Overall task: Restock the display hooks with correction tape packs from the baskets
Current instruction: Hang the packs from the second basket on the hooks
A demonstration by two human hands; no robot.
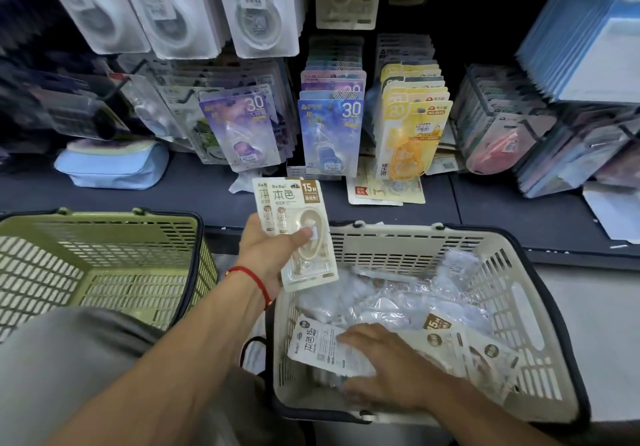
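Two beige correction tape packs (298,227) stand fanned in your left hand (268,255), thumb pinching them across the front, fingers behind. A red string bracelet (254,277) circles that wrist. Below and to the right of that hand sits the cream basket (512,307), filled with clear plastic wrappers and more packs. Your right hand (388,366) reaches into it, fingers spread and flat on a pack lying face down (318,348); it presses rather than grips. Left of your left forearm sits a green basket (104,237). Beyond your left hand, past the dark shelf edge, hang display hooks of purple (242,130), blue (330,134) and yellow tape packs (410,137).
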